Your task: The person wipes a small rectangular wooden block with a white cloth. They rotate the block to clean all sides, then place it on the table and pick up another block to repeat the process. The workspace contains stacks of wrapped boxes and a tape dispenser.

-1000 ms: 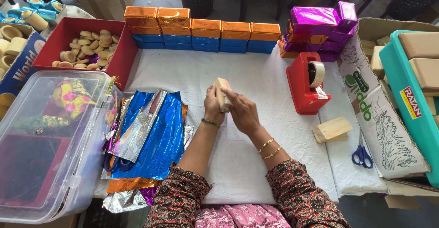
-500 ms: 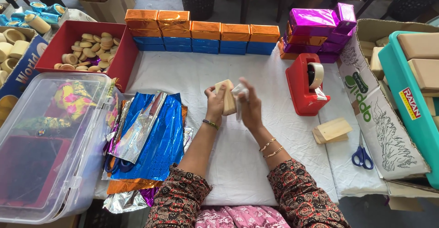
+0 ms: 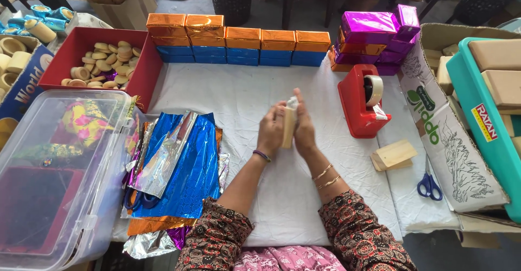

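Holding a small pale wooden block upright between both palms, the person keeps it raised just above the middle of the white-covered table. The left hand presses its flat side from the left, fingers pointing away from the body and clasped lightly along it. The right hand mirrors that pose on the other side, its fingers closed against the block; a scrap of clear tape or film shows at the fingertips above the block's top edge. Both forearms rise from patterned sleeves and converge at the block; the left wrist carries one dark band, the right two thin bangles.

Right of the hands stands one red tape dispenser, and near it lie two stacked wooden blocks and one pair of blue-handled scissors. Left of the hands lies a loose pile of foil sheets, blue uppermost, with silver, orange and purple beneath. Along the far edge runs a row of wrapped boxes, orange above blue: five orange tops can be counted. Magenta wrapped boxes are piled at the row's right end; their number cannot be told. One red tray of round wooden pieces and one clear plastic bin lie at far left.
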